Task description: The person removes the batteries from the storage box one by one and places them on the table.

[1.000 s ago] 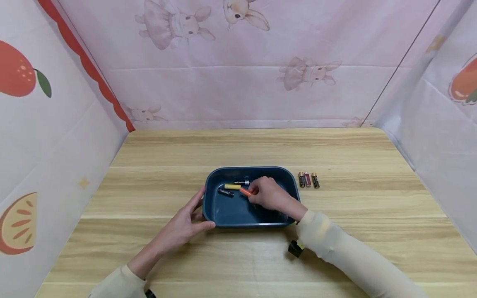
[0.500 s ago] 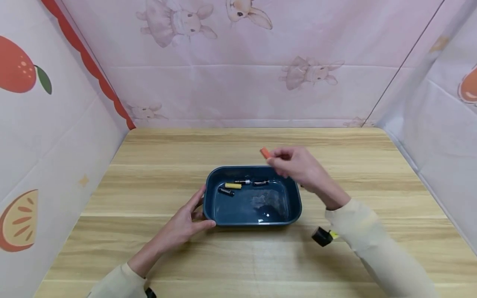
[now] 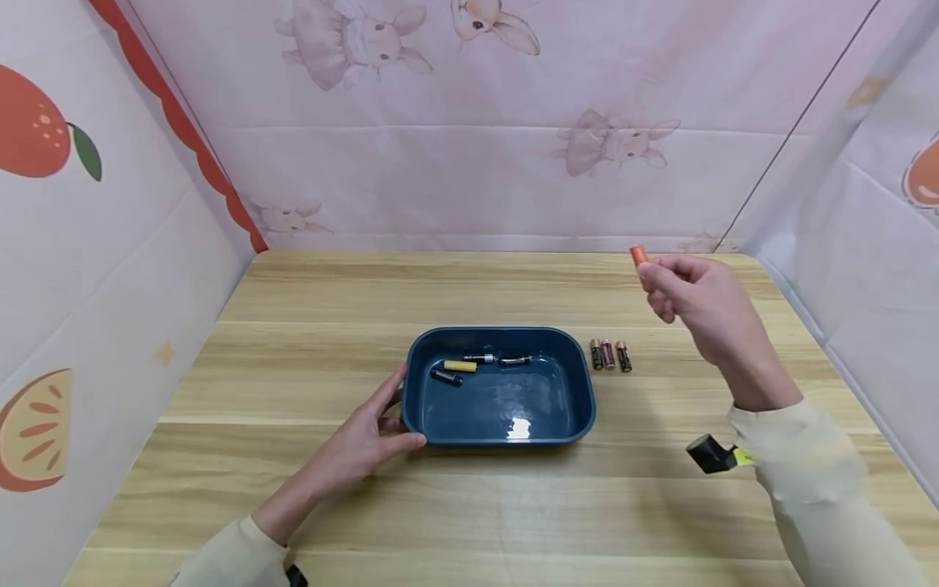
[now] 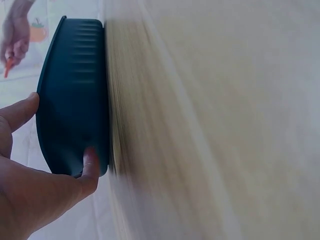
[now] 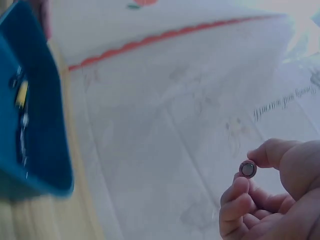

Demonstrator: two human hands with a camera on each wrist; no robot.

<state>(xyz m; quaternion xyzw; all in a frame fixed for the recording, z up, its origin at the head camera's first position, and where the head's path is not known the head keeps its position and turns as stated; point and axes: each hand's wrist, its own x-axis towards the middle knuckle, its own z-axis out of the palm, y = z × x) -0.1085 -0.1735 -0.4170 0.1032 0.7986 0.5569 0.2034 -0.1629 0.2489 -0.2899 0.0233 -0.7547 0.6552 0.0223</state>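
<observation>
The right hand (image 3: 697, 306) pinches an orange battery (image 3: 639, 256) and has carried it out of the tray (image 3: 499, 436), up to about 2 o'clock from it, above three batteries (image 3: 609, 355) on the table (image 3: 293, 326). The left hand (image 3: 367, 440) still rests relaxed on the tray's 8 o'clock corner. Four batteries (image 3: 480, 364) remain inside.

Bare wooden table (image 3: 308, 310) — pink bunny-print backdrop (image 3: 513, 122), fruit-print side curtains (image 3: 44, 269).
</observation>
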